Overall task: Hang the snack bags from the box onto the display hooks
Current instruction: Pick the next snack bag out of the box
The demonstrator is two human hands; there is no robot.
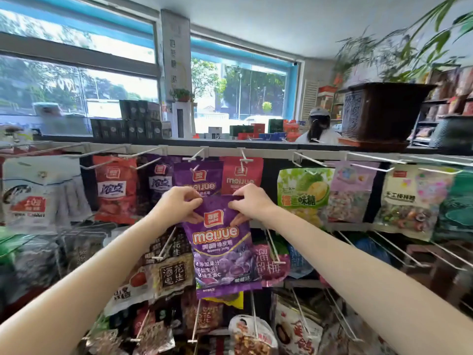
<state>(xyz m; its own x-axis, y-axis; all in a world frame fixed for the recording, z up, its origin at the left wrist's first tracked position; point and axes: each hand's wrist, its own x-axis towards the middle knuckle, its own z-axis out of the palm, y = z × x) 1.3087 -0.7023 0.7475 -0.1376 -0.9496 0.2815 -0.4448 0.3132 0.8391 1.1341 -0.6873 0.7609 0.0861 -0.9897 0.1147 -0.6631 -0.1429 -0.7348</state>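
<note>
A purple gummy jelly bag (pixel 222 248) hangs upright between my two hands in front of the display rack. My left hand (pixel 179 204) pinches its top left corner and my right hand (pixel 252 204) pinches its top right corner. Just above and behind it, an identical purple bag (pixel 198 178) hangs on a white display hook (pixel 195 157) in the top row, beside a red bag (pixel 242 175) of the same brand. The held bag's top edge sits below that hook. The box is not in view.
Top-row hooks carry red (pixel 115 188), white (pixel 38 190), green durian (pixel 303 193) and mixed-candy bags (pixel 412 198). Bare white hooks (pixel 399 248) jut out at lower right. Lower rows hold more snack bags. A dark planter (pixel 381 111) stands on the shelf top; a person (pixel 318 129) stands behind.
</note>
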